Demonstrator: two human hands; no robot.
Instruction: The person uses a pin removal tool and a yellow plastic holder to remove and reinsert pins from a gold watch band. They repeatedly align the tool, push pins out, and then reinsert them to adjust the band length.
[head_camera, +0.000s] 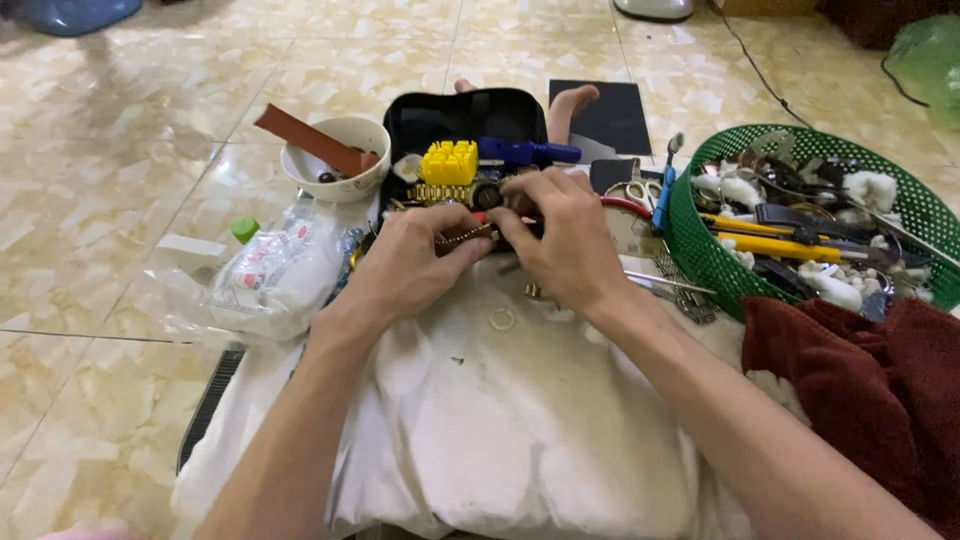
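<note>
My left hand (412, 262) and my right hand (560, 232) meet over a white cloth (500, 420), both pinching a gold-coloured metal watch band (462, 238). The band's other end and a dark watch face (487, 196) lie just beyond my fingers. Directly behind them sits an open black case (465, 112) with a yellow plastic block (448, 162) and a blue tool (525, 151) on it. A small ring (501, 319) lies on the cloth below my hands.
A white bowl (335, 170) with a brown strap stands at the left. A clear plastic bag (265, 275) lies beside it. A green basket (700, 250) of tools sits at the right, a dark red towel (860, 380) below it. Toes (570, 105) show behind the case.
</note>
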